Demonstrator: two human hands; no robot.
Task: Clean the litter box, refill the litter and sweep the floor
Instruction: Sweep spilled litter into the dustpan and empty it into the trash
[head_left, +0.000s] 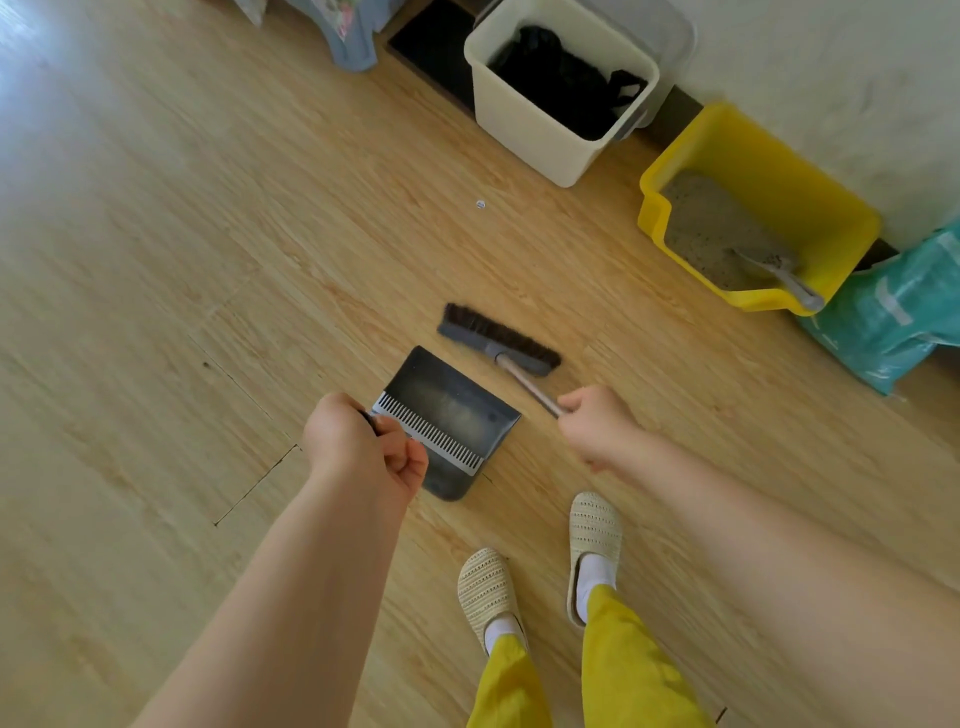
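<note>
left hand (358, 447): fingers curled tight round the dark handle of the dustpan (452, 415), which sits on the wooden floor (182, 260) with its open mouth towards the broom. a pale comb strip (428, 434) runs across the pan's near edge.
right hand (597, 423): fingers wrapped round the pale shaft of the broom (498, 340); the dark bristle head is on the floor just beyond the pan's mouth.
litter box (769, 171): yellow, by the wall at upper right, holding grey litter (711, 228); a grey scoop (779, 270) lies in it, handle resting over the near rim.
bin (545, 130): cream, lined with a black bag (561, 78), left of the litter box.
teal bag (893, 312): on the floor, just right of the litter box.
small white speck (480, 204): on the floor, between bin and broom.
slippers (592, 530): pale, woven, worn with white socks and yellow trousers (623, 670), near the pan.
</note>
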